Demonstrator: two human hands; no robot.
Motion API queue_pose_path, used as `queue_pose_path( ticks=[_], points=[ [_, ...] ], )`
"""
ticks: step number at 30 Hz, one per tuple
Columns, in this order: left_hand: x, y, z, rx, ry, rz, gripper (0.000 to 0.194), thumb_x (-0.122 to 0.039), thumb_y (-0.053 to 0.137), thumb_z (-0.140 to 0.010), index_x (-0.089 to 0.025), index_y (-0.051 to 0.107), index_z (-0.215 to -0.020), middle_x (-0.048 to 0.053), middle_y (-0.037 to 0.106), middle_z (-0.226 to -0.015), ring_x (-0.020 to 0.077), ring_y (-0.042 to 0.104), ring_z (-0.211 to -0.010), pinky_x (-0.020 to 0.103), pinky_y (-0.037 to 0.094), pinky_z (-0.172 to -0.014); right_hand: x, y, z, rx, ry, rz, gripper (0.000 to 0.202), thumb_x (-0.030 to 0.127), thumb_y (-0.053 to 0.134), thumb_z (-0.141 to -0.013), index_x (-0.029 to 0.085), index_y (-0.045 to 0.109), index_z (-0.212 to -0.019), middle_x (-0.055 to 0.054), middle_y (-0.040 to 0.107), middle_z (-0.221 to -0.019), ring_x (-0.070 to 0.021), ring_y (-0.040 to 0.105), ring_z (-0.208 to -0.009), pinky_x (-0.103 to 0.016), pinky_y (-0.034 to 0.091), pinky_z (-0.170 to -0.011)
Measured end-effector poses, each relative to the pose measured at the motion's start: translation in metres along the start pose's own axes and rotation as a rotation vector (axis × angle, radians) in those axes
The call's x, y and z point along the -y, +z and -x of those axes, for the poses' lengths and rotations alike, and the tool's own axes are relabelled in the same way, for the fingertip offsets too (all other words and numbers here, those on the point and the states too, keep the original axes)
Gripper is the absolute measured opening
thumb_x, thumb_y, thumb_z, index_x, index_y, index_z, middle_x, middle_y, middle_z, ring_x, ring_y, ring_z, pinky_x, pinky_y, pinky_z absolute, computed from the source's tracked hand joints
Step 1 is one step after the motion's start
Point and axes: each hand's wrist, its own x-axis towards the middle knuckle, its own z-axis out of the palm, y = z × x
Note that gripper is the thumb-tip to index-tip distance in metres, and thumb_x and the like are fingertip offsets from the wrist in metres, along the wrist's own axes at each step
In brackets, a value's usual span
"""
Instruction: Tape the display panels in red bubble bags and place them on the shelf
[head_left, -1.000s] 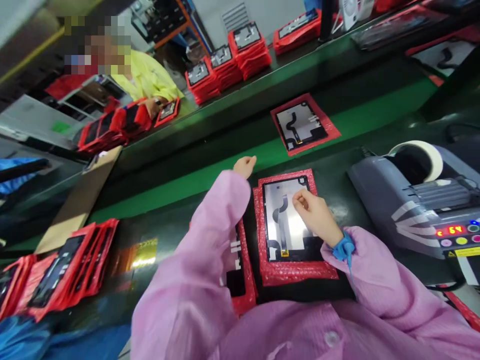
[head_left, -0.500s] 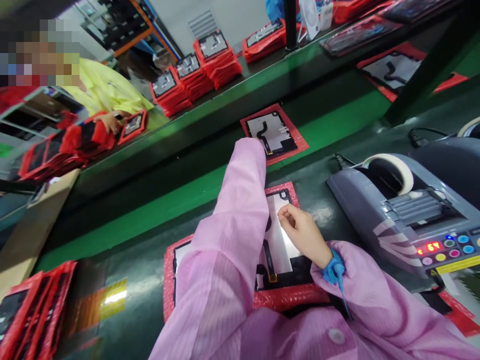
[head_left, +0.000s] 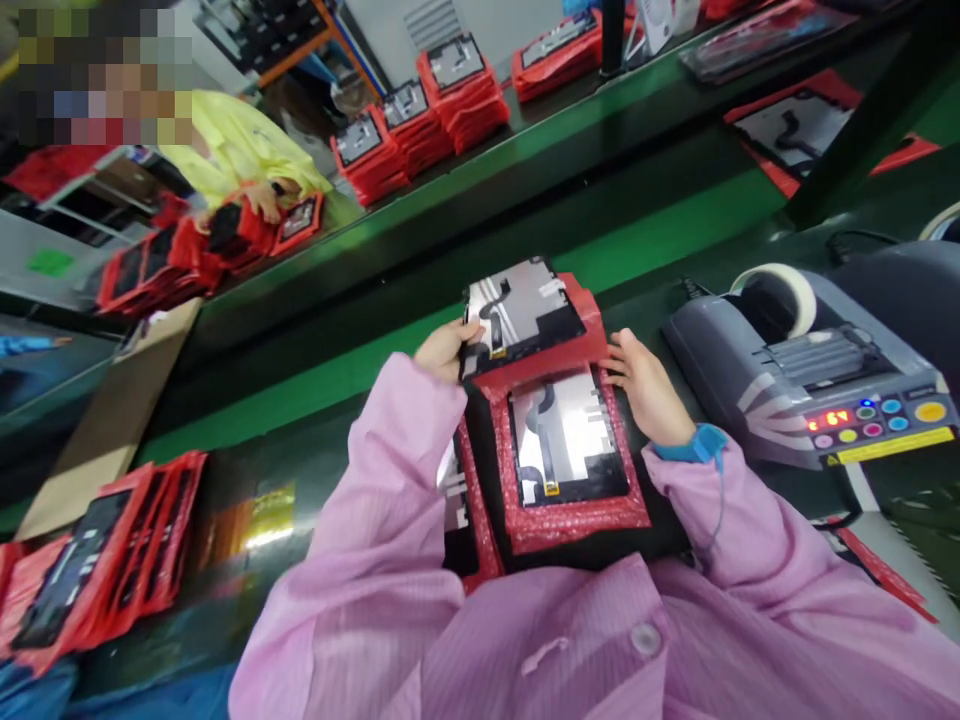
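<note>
My left hand (head_left: 444, 350) grips the left edge of a flat panel (head_left: 525, 305) with a grey face, black border and dark flex strip. A red wrap (head_left: 585, 310) lies under that panel, which is raised and tilted over the bench. My right hand (head_left: 646, 385), with a blue wrist band, has its fingers apart at the wrap's right corner. Below, a second panel (head_left: 574, 440) lies face up on a red bubble sheet (head_left: 577, 520). Another panel in red wrap (head_left: 480, 510) is partly hidden beside my left sleeve.
A grey tape dispenser (head_left: 817, 370) stands at right. Wrapped panels (head_left: 112, 560) lie at left. Red stacks (head_left: 469, 105) line the shelf beyond the green belt (head_left: 645, 245). A person in yellow (head_left: 240, 145) handles red packages at upper left. A dark post (head_left: 862, 130) slants at upper right.
My left hand has drawn back from the belt with the far panel and its red wrap. My right hand has moved right and opened. The view has shifted.
</note>
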Motion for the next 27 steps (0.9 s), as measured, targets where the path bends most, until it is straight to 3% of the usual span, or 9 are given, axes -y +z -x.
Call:
queue_pose_path(
  ticks=[4,6,9,13,17,19,23,25,27],
  points=[
    [0.045,-0.009,0.079,0.115,-0.243,0.38,0.009,-0.014,0.051,-0.095,-0.017,0.06,-0.096,0.003,0.067,-0.08,0.013,0.067,-0.07,0.032,0.061,-0.076,0.008,-0.011,0.043,0.307,0.018,0.067,0.047,0.061,0.069,-0.075,0.02,0.064,-0.099,-0.006,0.07,-0.098,-0.0182,0.066,-0.088,-0.029,0.054,-0.073],
    [0.067,-0.001,0.102,0.096,-0.229,0.458,0.014,-0.012,0.055,-0.092,-0.017,0.061,-0.103,0.004,0.07,-0.09,0.0123,0.069,-0.079,0.031,0.06,-0.084,0.001,-0.016,0.064,0.401,0.046,0.092,0.042,0.049,0.076,-0.071,0.02,0.064,-0.1,-0.003,0.069,-0.092,-0.0166,0.065,-0.08,-0.029,0.054,-0.07],
    [0.098,0.01,0.116,-0.013,-0.112,0.239,0.029,-0.01,0.057,-0.087,-0.015,0.061,-0.116,0.01,0.07,-0.105,0.0174,0.07,-0.095,0.038,0.057,-0.095,-0.023,-0.022,0.086,0.353,0.054,0.16,0.044,0.041,0.079,-0.065,0.02,0.062,-0.1,-0.001,0.066,-0.085,-0.0146,0.06,-0.068,-0.027,0.051,-0.058],
    [0.132,0.01,0.13,-0.133,0.079,-0.094,0.057,-0.008,0.064,-0.077,-0.017,0.057,-0.133,0.017,0.056,-0.138,0.0269,0.053,-0.132,0.047,0.04,-0.115,-0.057,-0.036,0.117,0.086,-0.125,0.457,0.031,0.043,0.07,-0.073,0.023,0.062,-0.095,-0.001,0.062,-0.076,-0.0155,0.053,-0.059,-0.031,0.046,-0.054],
    [0.161,0.009,0.163,-0.05,0.393,-0.515,0.057,-0.024,0.061,-0.086,-0.016,0.05,-0.142,0.02,0.043,-0.152,0.0306,0.034,-0.148,0.051,0.025,-0.123,-0.065,-0.073,0.146,-0.76,-0.503,0.382,0.033,0.049,0.062,-0.08,0.027,0.051,-0.101,-0.002,0.054,-0.085,-0.0165,0.052,-0.067,-0.031,0.042,-0.057],
    [0.172,0.012,0.181,0.019,0.444,-0.618,0.059,-0.035,0.055,-0.092,-0.013,0.046,-0.146,0.022,0.033,-0.158,0.0327,0.03,-0.15,0.051,0.026,-0.123,-0.059,-0.099,0.147,-1.064,-0.499,0.169,0.036,0.055,0.056,-0.082,0.027,0.044,-0.102,-0.004,0.052,-0.092,-0.0156,0.049,-0.066,-0.029,0.038,-0.051],
    [0.185,0.023,0.204,0.032,0.476,-0.689,0.063,-0.045,0.048,-0.097,-0.011,0.04,-0.15,0.025,0.022,-0.162,0.0345,0.023,-0.152,0.052,0.027,-0.122,-0.04,-0.135,0.132,-0.908,-0.296,0.034,0.039,0.058,0.058,-0.078,0.024,0.048,-0.091,-0.001,0.05,-0.082,-0.0104,0.042,-0.057,-0.024,0.032,-0.045],
    [0.186,0.029,0.207,-0.014,0.494,-0.711,0.064,-0.046,0.048,-0.097,-0.011,0.039,-0.15,0.025,0.024,-0.162,0.0351,0.023,-0.152,0.054,0.027,-0.121,-0.03,-0.133,0.135,-0.919,-0.419,0.059,0.034,0.053,0.063,-0.077,0.022,0.05,-0.081,0.002,0.046,-0.072,-0.0085,0.039,-0.053,-0.023,0.034,-0.046],
    [0.185,0.034,0.207,-0.076,0.519,-0.755,0.064,-0.047,0.047,-0.098,-0.009,0.04,-0.149,0.026,0.027,-0.16,0.0365,0.025,-0.151,0.055,0.029,-0.12,-0.015,-0.118,0.153,-1.048,-0.685,0.122,0.03,0.048,0.062,-0.081,0.022,0.049,-0.075,0.003,0.042,-0.068,-0.0085,0.038,-0.052,-0.026,0.04,-0.05]
  ],
)
